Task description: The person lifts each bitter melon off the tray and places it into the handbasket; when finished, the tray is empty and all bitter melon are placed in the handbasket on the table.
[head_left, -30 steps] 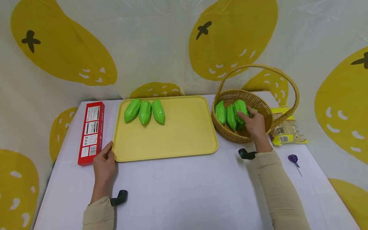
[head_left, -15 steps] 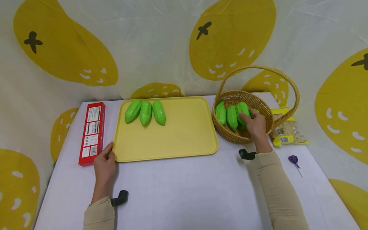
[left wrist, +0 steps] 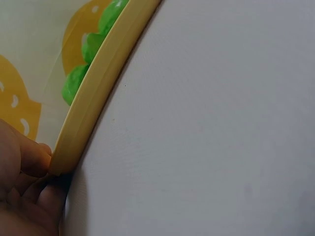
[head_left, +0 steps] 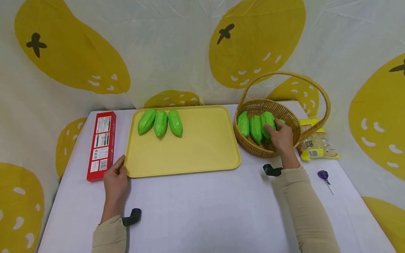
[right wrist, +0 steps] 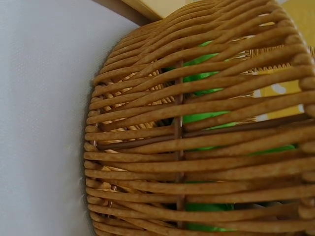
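Green fruit [head_left: 267, 119] is pinched by the right hand [head_left: 282, 137] inside the wicker basket [head_left: 255, 150]

The fruit is ribbed and glossy, and it is placed in the basket, at the right end of the yellow tray [head_left: 190, 154]. The right thumb lies on its face and the other fingers are on its far right side, so the fruit is between them. Two similar fruits [head_left: 255, 129] lie at its left in the same basket, and a bit of green also shows just beyond the fingers. In the right wrist view, the woven wall covers most of the hand, and green appears through the gaps.

The left hand [head_left: 115, 181] is at the near left corner of the tray. Its thumb and fingers pinch this corner; whether the corner is lifted from the bench [head_left: 196, 211], I cannot tell.

On the tray, three more green fruits [head_left: 160, 123] lie side by side near the far left corner. A red box [head_left: 101, 147] lies to the left of the tray, just beside the left hand. A yellow and transparent packet [head_left: 316, 144] is right of the basket, partly behind its handle, and a purple lollipop [head_left: 323, 174] lies nearer to the person.
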### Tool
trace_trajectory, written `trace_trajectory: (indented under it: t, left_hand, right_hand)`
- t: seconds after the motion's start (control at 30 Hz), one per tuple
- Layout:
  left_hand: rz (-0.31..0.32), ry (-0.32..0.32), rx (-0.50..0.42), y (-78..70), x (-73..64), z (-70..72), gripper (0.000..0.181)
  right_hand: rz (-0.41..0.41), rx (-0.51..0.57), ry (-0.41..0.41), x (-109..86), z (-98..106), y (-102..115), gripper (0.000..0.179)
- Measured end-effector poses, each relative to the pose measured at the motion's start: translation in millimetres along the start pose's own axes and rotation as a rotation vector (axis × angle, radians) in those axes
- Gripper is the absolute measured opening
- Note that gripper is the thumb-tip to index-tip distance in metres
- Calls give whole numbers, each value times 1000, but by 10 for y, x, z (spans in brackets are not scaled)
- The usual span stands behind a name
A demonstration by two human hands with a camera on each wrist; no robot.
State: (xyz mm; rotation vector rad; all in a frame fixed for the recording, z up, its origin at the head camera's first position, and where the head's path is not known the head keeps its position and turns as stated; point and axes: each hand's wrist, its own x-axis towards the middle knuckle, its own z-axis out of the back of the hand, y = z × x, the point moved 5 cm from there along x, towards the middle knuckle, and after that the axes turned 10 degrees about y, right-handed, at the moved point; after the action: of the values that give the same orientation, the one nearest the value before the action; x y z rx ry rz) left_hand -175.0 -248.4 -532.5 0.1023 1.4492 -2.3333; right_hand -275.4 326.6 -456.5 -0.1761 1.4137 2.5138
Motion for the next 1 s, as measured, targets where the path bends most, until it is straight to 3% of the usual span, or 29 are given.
trace_trajectory:
  t: [0.4, 0.67, 1.0]
  left_hand:
    - [-15, 1, 1, -16, 8, 9, 46]
    - [9, 9, -21, -7, 16, 18, 46]
    - [-4, 13, -11, 11, 4, 6, 46]
  right_hand:
    - [20, -89, -23, -104, 93, 91, 67]
    - [120, -48, -61, -238, 139, 269, 60]
    - [247, 5, -21, -395, -38, 554, 62]
